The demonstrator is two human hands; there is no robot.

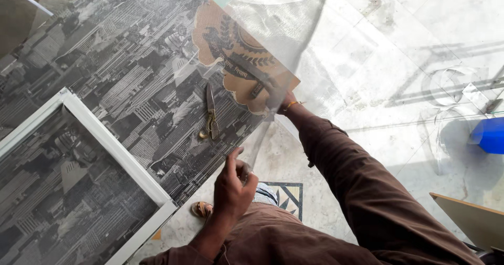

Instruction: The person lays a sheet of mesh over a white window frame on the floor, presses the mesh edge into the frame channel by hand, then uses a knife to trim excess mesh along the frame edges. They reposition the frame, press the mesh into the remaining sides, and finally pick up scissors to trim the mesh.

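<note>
While left hand point(234, 183) fingers pinch mesh sheet point(283, 28) edge, right hand point(278, 101) grips it, scissors point(211, 113) beside.

One sign-like piece only: brown cardboard cut-out point(244, 65), upper centre of frame, lying flat on the worktop point(131, 86) with its grey cityscape print. Scalloped, rounded outline at left and lower edges; straight edge toward the right. Tan ground with a dark, near-black emblem: wreath shape, ring and a slanted band. Partly veiled by a translucent mesh sheet point(294, 23) draped across its upper right part. Lower right corner under the right hand point(281, 101). No packages, labels or screens seen.
</note>
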